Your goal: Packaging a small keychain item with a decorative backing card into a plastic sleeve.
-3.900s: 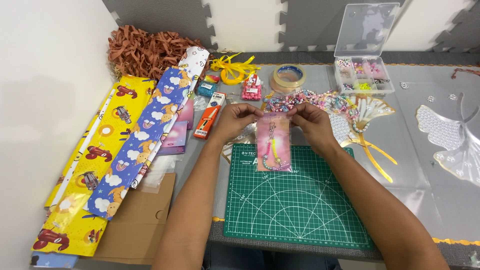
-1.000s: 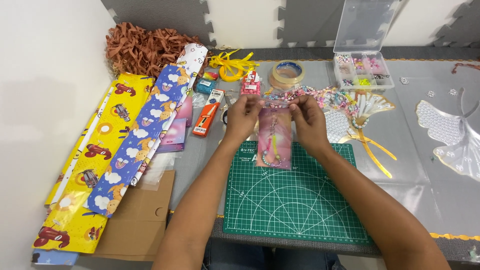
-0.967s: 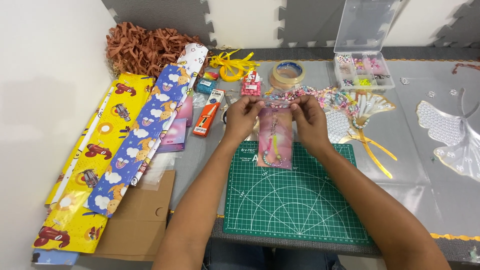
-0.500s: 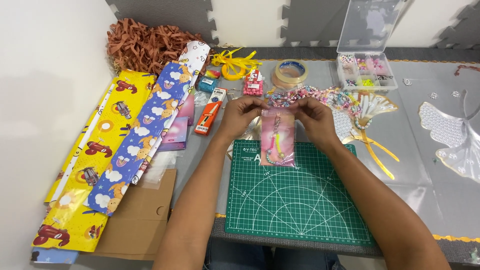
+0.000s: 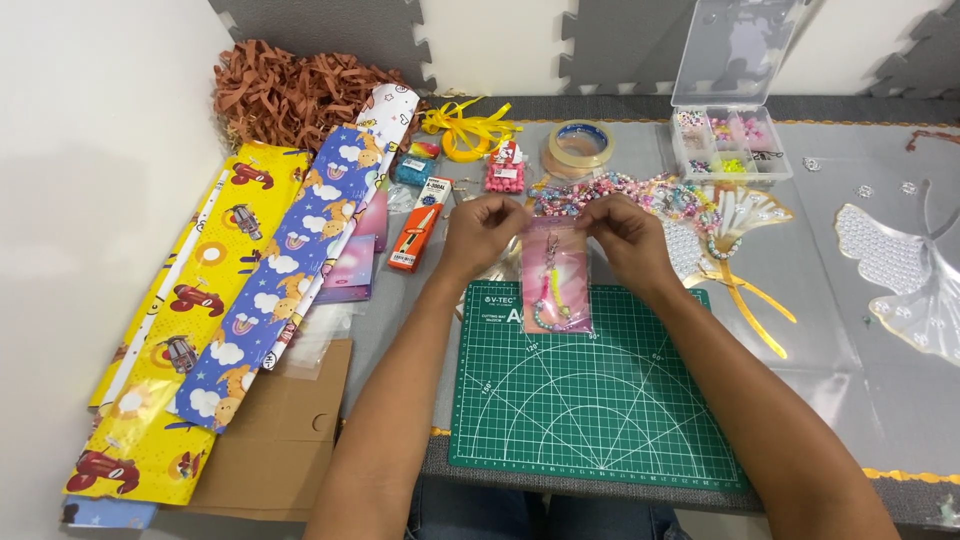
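Observation:
My left hand (image 5: 482, 232) and my right hand (image 5: 625, 235) pinch the two top corners of a small clear pink zip bag (image 5: 556, 280). The bag hangs upright above the far edge of a green cutting mat (image 5: 590, 400). Inside it I see a beaded charm with a yellow strand and a metal clasp. Both thumbs and forefingers press along the bag's top seal. Just beyond my hands lies a heap of colourful beaded strands (image 5: 620, 190).
Left of the mat lie yellow (image 5: 190, 330) and blue (image 5: 290, 270) patterned wrapping paper, brown cardboard (image 5: 280, 440) and an orange cutter pack (image 5: 418, 225). Farther back are brown paper shreds (image 5: 290, 90), yellow ribbon (image 5: 465, 125), a tape roll (image 5: 580, 145) and an open bead box (image 5: 730, 140). White pearl wings (image 5: 900, 260) lie at the right.
My hands with the bag have dropped slightly toward me and the bag now hangs straighter. The view itself has shifted a little.

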